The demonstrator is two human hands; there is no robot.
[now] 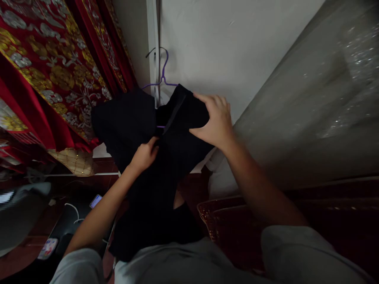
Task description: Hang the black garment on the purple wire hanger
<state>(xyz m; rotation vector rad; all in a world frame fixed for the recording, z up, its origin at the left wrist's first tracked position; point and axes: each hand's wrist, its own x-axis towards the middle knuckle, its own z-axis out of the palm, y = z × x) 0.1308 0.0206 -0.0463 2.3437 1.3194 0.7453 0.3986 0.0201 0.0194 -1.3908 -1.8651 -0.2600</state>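
Note:
A black garment (133, 118) hangs on a purple hanger (164, 71) hooked at a white door frame. My left hand (145, 154) is closed, pinching the cloth near the neckline at the centre. My right hand (214, 120) lies on the garment's right shoulder, fingers curled over the fabric and gripping it. The lower part of the garment (154, 225) drapes down toward my body.
A red curtain with gold and silver flowers (53, 67) hangs at the left. A grey, plastic-covered surface (314, 102) slopes at the right. A dark red patterned seat (237, 228) lies below it. A phone (95, 201) and white cable (72, 209) rest lower left.

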